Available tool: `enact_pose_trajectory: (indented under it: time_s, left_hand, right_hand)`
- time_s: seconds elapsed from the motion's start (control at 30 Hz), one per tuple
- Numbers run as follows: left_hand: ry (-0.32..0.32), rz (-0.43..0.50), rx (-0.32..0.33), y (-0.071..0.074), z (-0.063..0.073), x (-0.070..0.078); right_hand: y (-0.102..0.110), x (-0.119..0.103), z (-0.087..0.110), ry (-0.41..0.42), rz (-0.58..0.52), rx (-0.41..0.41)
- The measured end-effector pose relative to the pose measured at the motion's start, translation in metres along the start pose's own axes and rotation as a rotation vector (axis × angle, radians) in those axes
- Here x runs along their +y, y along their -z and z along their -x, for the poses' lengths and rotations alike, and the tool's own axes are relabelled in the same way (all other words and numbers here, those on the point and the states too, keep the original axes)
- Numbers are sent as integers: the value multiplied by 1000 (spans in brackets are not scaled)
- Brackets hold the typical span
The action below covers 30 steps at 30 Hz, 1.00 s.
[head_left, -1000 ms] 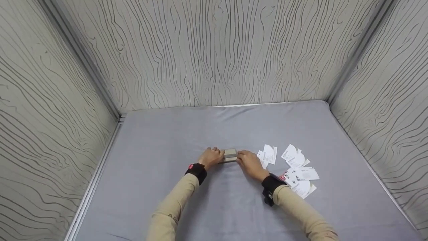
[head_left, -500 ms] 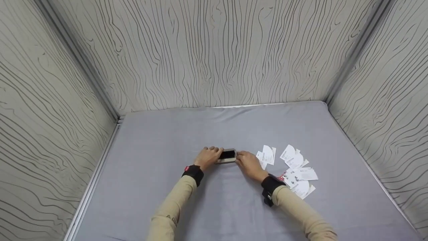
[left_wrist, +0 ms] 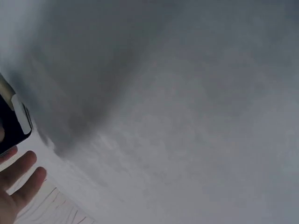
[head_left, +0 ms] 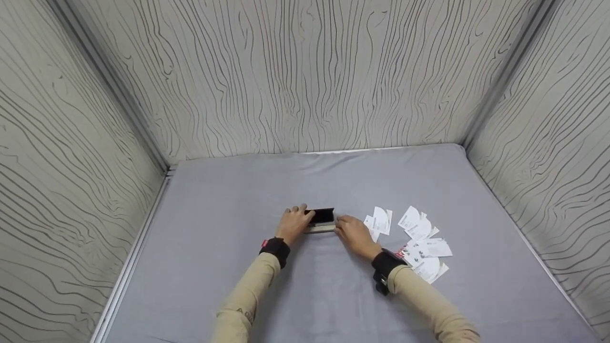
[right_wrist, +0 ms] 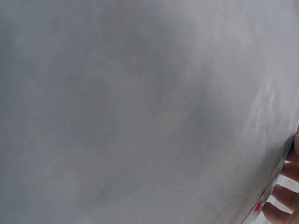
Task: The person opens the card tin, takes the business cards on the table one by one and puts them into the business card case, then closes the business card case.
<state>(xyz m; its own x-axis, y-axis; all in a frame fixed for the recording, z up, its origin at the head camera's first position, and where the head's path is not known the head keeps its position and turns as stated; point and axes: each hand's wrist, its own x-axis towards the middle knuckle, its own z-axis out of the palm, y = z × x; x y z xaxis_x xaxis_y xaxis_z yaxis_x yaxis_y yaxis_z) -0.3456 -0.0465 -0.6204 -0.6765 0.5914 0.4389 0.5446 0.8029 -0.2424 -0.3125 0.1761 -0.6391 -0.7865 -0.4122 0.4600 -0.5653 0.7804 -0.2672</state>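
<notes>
A small beige business card case [head_left: 321,229] lies between my hands in the middle of the grey-covered table, its lid raised to show a black inside. My left hand [head_left: 292,225] pinches the lid at its left end, thumb on the black inner face. In the left wrist view the case [left_wrist: 8,123] shows its dark interior, with the left hand's fingers [left_wrist: 29,184] spread behind it. At the opposite end, my right hand [head_left: 356,237] holds the base with curled fingers. Only some fingertips [right_wrist: 286,198] show at the edge of the right wrist view.
White business cards [head_left: 381,220] lie just beyond my right hand. More cards [head_left: 419,224] are fanned out farther right, and another overlapping group [head_left: 431,252] with some red print sits beside my right wrist. Patterned panels [head_left: 305,76] wall in the table's back and sides.
The case's lid, down a second ago with its grey stripe facing up, has swung up and back, baring the black interior. My left hand moved slightly left with it; my right hand stayed nearly put.
</notes>
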Motion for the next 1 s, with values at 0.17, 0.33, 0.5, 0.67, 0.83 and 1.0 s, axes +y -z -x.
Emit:
enact_pose_trajectory:
  time_s: [0.17, 0.33, 0.5, 0.67, 0.83, 1.0]
  left_hand:
    - [72, 116, -78, -4, 7, -4]
    - [122, 230, -175, -3, 13, -6]
    - [164, 316, -228, 0, 15, -6]
    - [198, 349, -270, -1, 17, -5]
    - [201, 349, -290, -3, 18, -5]
    - [196, 346, -282, -2, 19, -5]
  right_hand:
    - [0, 0, 1, 0, -6, 2]
    - [1, 0, 1, 2, -20, 7]
    - [2, 0, 1, 40, -25, 27]
    - [1, 0, 1, 52, -16, 29]
    - [1, -1, 0, 46, -17, 40]
    - [1, -1, 1, 38, -13, 41]
